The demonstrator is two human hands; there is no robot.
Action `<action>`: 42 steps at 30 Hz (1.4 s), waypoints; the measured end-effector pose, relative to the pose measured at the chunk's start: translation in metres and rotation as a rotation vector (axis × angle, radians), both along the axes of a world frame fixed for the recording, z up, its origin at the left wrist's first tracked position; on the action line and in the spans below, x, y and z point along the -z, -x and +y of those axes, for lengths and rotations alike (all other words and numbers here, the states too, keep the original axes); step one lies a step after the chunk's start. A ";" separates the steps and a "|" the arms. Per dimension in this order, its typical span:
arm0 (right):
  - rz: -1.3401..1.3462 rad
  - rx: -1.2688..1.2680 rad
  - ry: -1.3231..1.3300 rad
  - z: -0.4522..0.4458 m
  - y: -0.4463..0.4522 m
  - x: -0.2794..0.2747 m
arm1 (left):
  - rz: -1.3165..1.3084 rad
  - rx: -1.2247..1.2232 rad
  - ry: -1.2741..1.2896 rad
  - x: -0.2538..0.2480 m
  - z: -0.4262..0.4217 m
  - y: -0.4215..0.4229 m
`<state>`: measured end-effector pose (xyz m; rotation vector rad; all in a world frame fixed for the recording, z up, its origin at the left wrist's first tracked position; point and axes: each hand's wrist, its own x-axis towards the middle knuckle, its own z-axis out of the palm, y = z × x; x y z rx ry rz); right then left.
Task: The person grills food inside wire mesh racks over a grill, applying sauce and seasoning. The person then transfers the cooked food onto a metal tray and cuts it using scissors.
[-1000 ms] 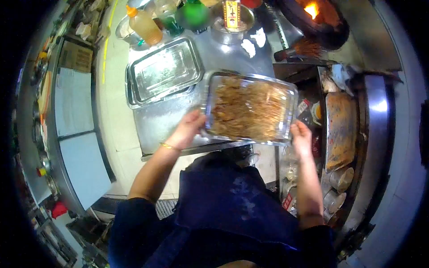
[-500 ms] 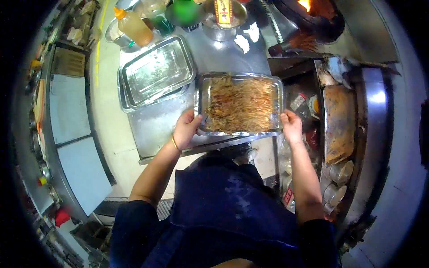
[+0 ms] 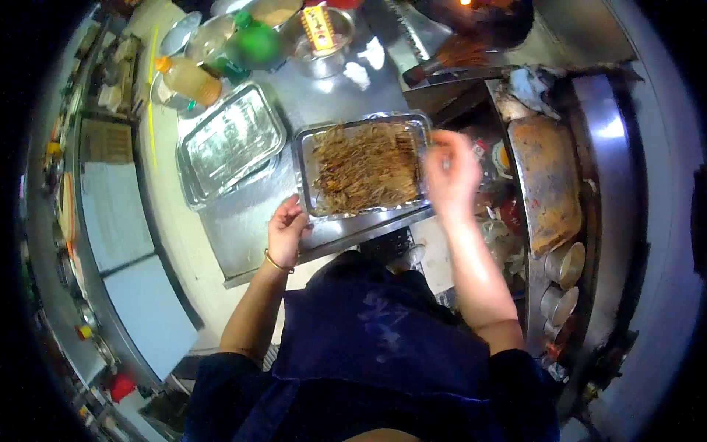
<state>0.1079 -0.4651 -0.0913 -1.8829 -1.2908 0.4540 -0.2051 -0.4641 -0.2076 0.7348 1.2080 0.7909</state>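
A metal tray (image 3: 300, 173) filled with brown, stringy food (image 3: 368, 166) rests on the steel table near its front edge. My left hand (image 3: 288, 225) is just off the tray's lower left corner, fingers apart and holding nothing. My right hand (image 3: 451, 171) is beside the tray's right edge, blurred by motion; whether its fingers are open or closed is unclear. To the left lie stacked empty metal trays (image 3: 232, 140).
Behind the trays stand an orange-capped bottle (image 3: 190, 79), a green bottle (image 3: 254, 43) and a metal bowl (image 3: 321, 62) with a yellow box. A brush (image 3: 449, 59) lies near a flame (image 3: 465, 2) at the back right. A stained board (image 3: 546, 180) is at the right.
Both hands have let go of the food tray, which now sits on the table. My right hand has risen beside it. The whole view has shifted and turned slightly.
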 end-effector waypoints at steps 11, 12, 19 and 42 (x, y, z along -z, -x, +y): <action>-0.503 0.035 -0.081 -0.135 -0.090 0.012 | 0.403 0.026 -0.281 -0.029 -0.028 -0.024; -0.559 0.075 -0.129 -0.169 -0.118 0.009 | 0.394 0.037 -0.297 -0.051 -0.033 -0.052; -0.924 0.968 0.005 -0.474 -0.276 -0.125 | 0.112 0.532 -0.607 -0.091 -0.062 -0.246; -0.080 0.879 -0.441 -0.634 -0.374 -0.108 | -0.680 1.738 -2.177 -0.289 -0.417 -0.746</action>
